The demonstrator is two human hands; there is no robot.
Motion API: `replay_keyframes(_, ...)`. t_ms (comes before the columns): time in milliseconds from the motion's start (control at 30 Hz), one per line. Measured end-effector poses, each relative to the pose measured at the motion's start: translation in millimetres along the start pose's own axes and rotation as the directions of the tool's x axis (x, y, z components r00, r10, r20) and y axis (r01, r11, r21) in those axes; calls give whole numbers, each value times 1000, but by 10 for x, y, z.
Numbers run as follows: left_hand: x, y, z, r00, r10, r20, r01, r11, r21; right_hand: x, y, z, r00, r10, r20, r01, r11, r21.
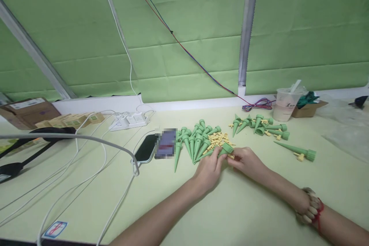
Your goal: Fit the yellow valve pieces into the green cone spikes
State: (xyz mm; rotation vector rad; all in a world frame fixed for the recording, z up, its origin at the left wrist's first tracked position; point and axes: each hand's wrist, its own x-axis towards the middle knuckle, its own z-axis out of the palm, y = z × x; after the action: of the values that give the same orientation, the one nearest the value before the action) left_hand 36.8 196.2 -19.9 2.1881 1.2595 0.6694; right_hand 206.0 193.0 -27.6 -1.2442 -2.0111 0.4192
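**Two hands hold one green spike**

The left hand (208, 170) and the right hand (245, 161) meet in the middle of the table (248, 215). Both are closed on one green spike (215, 152). The left hand's fingers wrap its thin stem. The wide cap end sticks out between the two hands. The right hand pinches a small yellow piece (230, 156) right at that cap.

Just behind the hands lies a pile of green spikes (193, 138) and a heap of yellow pieces (218, 138). A phone (145, 148) lies to the left. A plastic cup (285, 103) stands far back on the right.
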Motion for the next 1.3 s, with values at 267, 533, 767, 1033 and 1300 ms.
replay_keyframes(267,49,76,38,999,9,35,4,939,-344,54,92,-59,924,-350,-155,268,881,-390)
replay_keyframes(533,5,58,90,990,18,141,72,795,-602,35,24,-54,965,179,191,-243,888,390)
replay_keyframes(767,63,-8,17,996,68,-55,-87,871,-484,45,33,-59,913,214,346,-405,559,724)
replay_keyframes(1033,59,-52,63,995,-15,-97,-13,958,-287,52,43,-41,873,397,283,-477,575,664)
replay_keyframes(1300,38,-26,57,998,-17,-59,0,963,-268,-40,-67,26,957,-50,-287,80,992,95)
